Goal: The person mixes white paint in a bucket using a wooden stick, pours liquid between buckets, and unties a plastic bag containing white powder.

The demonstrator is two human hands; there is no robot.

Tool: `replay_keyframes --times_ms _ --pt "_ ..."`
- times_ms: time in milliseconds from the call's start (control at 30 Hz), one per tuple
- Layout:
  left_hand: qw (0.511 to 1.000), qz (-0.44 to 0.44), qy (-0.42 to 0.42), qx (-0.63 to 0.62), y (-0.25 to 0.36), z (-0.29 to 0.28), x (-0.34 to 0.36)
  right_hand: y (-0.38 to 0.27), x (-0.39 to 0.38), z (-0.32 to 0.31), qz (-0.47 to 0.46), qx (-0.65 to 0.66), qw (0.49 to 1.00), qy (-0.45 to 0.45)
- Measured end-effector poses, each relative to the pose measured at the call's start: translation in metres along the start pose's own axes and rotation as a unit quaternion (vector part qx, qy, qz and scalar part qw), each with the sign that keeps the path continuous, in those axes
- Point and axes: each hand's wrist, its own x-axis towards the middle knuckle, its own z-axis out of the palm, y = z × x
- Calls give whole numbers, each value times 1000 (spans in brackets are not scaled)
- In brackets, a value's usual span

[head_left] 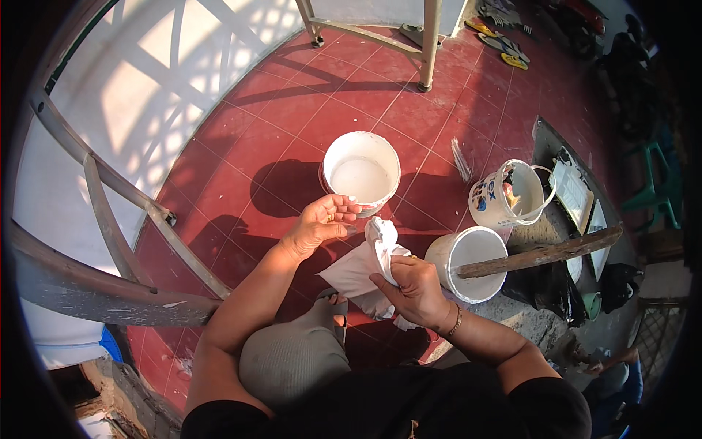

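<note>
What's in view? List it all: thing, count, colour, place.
Cloth: one, white, centre
Buckets: three, white, one ahead of the hands, two at right
Wooden stick: one, brown, slanting out of the nearer right bucket
Bags: count unclear, black, right
Panels: at least two, pale, right
Chair: one, green, right edge
Motorbikes: count unclear, dark and red, top right
Sandals: several, yellow and grey, top right
Stand: one, beige, top centre
Frame: one, grey-brown, left
Wall: one, white, left
Tiled floor: one, red, throughout
Other person: one, colours unclear, lower right
Bracelet: one, gold, right wrist
Knee: one, grey trouser, bottom centre
Sleeves: two, black, bottom edge
Left hand: one, bare, centre
Right hand: one, bare, holding the cloth
</note>
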Motion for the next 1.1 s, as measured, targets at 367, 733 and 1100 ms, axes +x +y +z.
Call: replay_keyframes --times_ms 367,733,1100 --pt "962 -117 -230 -87 4 26 9 -68 58 -56 -119 118 986 -15" --pt "965 -155 -206 -47 0 47 2 -32 99 -35 49 157 986 -16" --pt "977 -140 -111 -116 0 50 3 16 129 -7 180 265 945 64"
